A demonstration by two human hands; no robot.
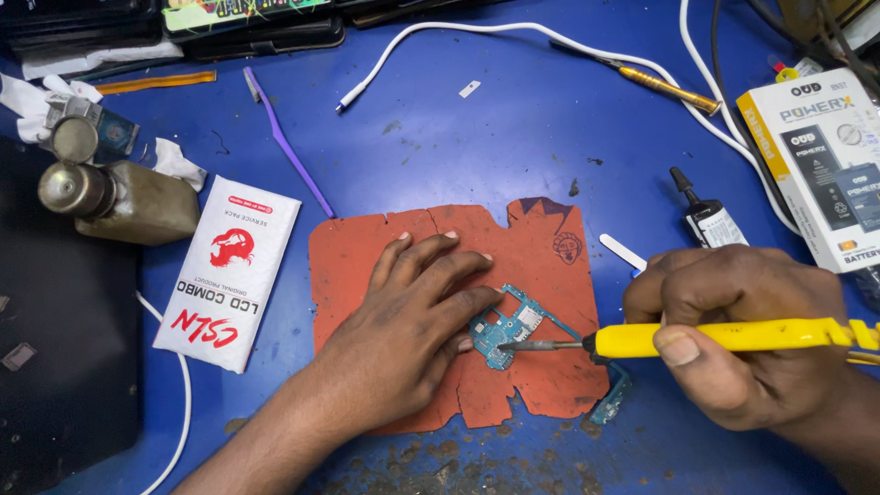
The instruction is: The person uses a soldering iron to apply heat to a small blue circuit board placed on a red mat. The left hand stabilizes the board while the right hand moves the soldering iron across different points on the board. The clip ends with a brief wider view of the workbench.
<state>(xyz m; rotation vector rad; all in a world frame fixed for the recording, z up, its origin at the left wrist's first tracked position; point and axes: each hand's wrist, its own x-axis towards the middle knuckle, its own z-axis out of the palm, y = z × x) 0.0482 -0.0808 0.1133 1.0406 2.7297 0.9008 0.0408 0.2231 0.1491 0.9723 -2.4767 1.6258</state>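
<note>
My left hand lies flat on an orange-red mat, its fingertips pressing down on the left end of a small teal circuit board. My right hand grips a yellow-handled soldering iron held level, and its dark metal tip touches the board near the middle. A second narrow piece of teal board sticks out under the iron at the mat's lower right edge.
On the blue tabletop lie a white flat package, a metal-capped bottle, a purple plastic tool, a white cable, a small black glue tube, a white box and a brass-handled tool.
</note>
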